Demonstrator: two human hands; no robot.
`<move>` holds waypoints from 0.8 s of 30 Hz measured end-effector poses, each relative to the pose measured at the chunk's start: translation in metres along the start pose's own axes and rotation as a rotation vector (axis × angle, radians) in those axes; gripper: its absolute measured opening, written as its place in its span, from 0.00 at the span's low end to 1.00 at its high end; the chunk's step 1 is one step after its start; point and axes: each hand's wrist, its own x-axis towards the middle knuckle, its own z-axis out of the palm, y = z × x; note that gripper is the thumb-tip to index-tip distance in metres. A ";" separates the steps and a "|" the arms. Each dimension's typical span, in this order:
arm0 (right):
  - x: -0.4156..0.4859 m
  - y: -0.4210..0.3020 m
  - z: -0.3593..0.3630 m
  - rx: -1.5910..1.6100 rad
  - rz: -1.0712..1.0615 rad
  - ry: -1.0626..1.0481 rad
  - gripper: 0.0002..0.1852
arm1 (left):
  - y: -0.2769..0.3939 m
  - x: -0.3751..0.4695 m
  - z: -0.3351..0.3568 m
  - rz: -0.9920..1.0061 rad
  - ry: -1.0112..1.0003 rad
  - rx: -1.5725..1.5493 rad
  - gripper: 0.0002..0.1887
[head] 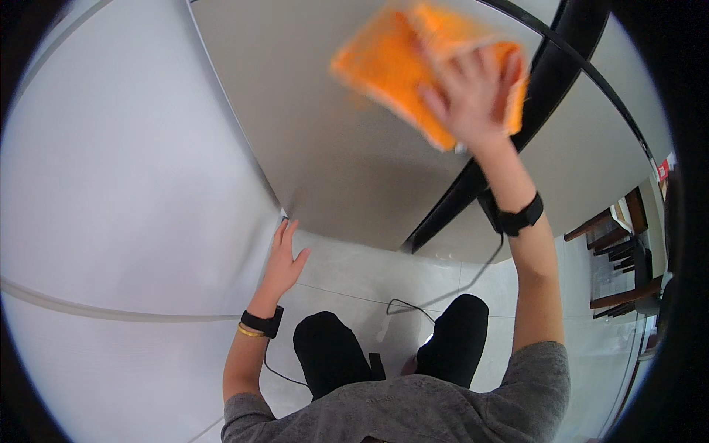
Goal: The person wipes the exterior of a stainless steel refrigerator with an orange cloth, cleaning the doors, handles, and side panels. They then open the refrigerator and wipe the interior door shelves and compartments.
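Note:
An orange cleaning cloth (382,72), blurred and folded over in part, lies against the grey door (332,149) of what looks like a refrigerator. My right hand (471,88) is spread on the cloth and holds it to the door's upper part, beside a dark vertical strip (460,194). Lower down, my left hand (285,263) is empty with its fingers apart. It is by the edge of a white panel (138,166), near the door's bottom left corner; whether it touches the panel I cannot tell.
Pale floor tiles (343,266) lie below the door. Thin black cables run from the bands on both wrists, one looping (404,304) between my knees. Dark wooden chairs (626,293) stand at the far right. A second grey door (587,149) is right of the strip.

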 end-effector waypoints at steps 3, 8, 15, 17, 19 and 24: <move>0.012 -0.003 -0.017 -0.082 0.323 -0.029 0.28 | 0.000 0.000 0.001 0.033 -0.014 -0.013 0.33; -0.113 -0.151 -0.002 0.060 0.410 -0.050 0.27 | -0.003 -0.001 0.001 -0.045 -0.060 -0.029 0.33; -0.137 -0.128 -0.008 0.326 0.391 -0.192 0.20 | 0.017 0.004 -0.005 0.017 -0.101 0.042 0.32; -0.082 -0.084 -0.006 0.311 0.585 -0.134 0.26 | 0.021 0.004 -0.006 0.000 -0.104 0.049 0.32; -0.033 -0.054 -0.005 0.202 0.637 0.018 0.31 | 0.025 0.004 -0.005 0.034 -0.079 0.061 0.32; -0.032 -0.066 -0.009 0.310 0.769 0.199 0.33 | 0.035 0.002 -0.001 0.085 -0.090 0.044 0.32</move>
